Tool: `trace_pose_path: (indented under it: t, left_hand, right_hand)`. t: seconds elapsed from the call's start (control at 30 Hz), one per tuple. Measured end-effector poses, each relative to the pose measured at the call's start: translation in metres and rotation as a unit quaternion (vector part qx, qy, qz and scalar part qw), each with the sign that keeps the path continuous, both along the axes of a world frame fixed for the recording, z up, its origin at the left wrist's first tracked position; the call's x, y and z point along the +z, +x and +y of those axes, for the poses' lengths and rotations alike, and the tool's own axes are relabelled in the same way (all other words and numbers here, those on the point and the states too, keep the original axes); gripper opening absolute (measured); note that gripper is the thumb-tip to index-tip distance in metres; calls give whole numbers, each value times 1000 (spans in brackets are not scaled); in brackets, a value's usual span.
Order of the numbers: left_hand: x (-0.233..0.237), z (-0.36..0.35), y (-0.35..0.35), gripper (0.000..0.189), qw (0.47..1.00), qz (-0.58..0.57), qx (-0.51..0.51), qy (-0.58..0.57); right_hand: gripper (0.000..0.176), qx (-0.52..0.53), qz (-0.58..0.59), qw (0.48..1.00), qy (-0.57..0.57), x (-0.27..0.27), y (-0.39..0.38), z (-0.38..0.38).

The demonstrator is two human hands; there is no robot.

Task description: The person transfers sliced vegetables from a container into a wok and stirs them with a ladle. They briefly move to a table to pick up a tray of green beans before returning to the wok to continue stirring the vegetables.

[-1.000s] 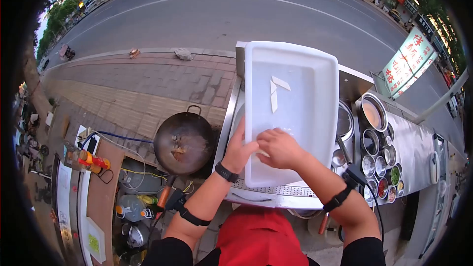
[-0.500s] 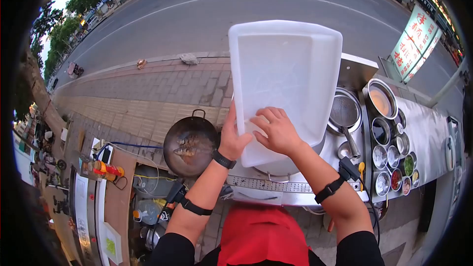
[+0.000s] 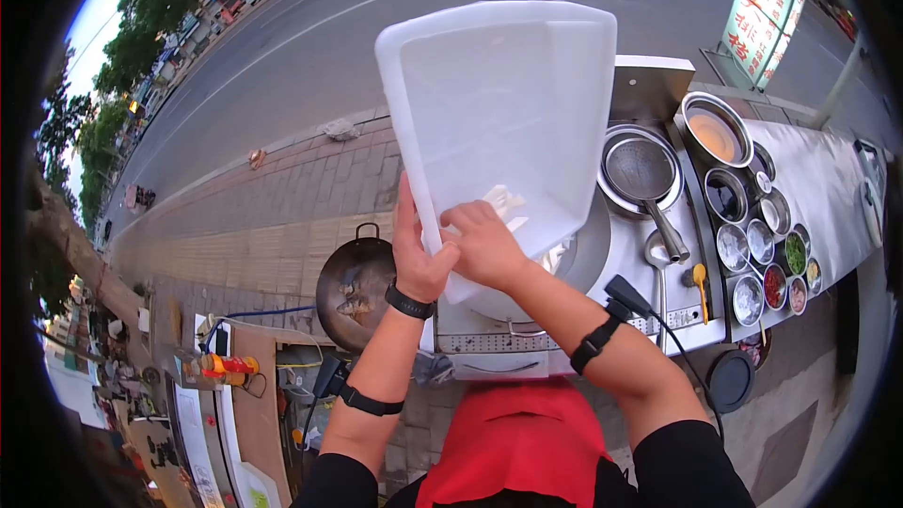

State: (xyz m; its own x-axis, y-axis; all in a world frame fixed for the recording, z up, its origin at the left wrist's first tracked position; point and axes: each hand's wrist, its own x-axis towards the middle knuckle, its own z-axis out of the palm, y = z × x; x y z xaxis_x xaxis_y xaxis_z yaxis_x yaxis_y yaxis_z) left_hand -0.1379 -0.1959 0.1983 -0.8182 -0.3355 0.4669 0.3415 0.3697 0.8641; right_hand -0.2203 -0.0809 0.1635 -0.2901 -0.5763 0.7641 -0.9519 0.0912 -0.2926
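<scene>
A large white plastic tub is tilted over a wide metal wok on the stove. My left hand grips the tub's left side wall, thumb inside and fingers outside. Inside the tub near its lower end, my right hand has its fingers curled; what they hold, if anything, is hidden. White pieces lie in the tub beside my right hand, and more white pieces show in the wok under the tub's edge.
At the left sits a dark wok with brown food. A strainer rests on a pot to the right, near a ladle and a yellow-handled tool. Several metal bowls of ingredients stand further right.
The tub has shifted left and tipped more steeply, uncovering more of the wok. White pieces now show in both. My right hand has moved left toward my left hand.
</scene>
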Motion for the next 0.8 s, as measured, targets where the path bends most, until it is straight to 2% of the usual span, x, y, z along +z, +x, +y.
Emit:
trace_pose_path:
  t: [0.1,0.2,0.23,0.33,0.37,0.5,0.6,0.7,0.8]
  left_hand:
    - [-10,2,-8,92,997,22,41,-58]
    - [-3,1,-7,95,992,20,56,-107]
    - [0,1,-3,95,991,5,56,-122]
    - [3,5,3,97,986,-15,56,-159]
    - [2,7,2,97,985,-9,58,-165]
    - [4,12,-7,92,984,45,93,-145]
    - [3,11,-7,93,980,43,103,-167]
    - [1,15,-8,94,976,47,112,-182]
    - [2,15,-11,95,964,56,127,-225]
  right_hand:
    - [9,-22,-15,994,103,-25,-11,0]
    - [11,-74,-42,996,15,-46,-36,18]
    - [20,-140,-71,987,-21,-39,-38,27]
    - [33,-230,-195,945,-126,-44,-52,23]
    - [52,-169,-304,933,-88,-50,-52,23]
    - [50,-98,-263,958,-55,-42,-35,20]
    - [47,-68,-244,966,-46,-36,-35,19]
    - [42,-13,-246,969,10,-29,-37,21]
    - [42,-126,-173,976,-33,-25,-46,29]
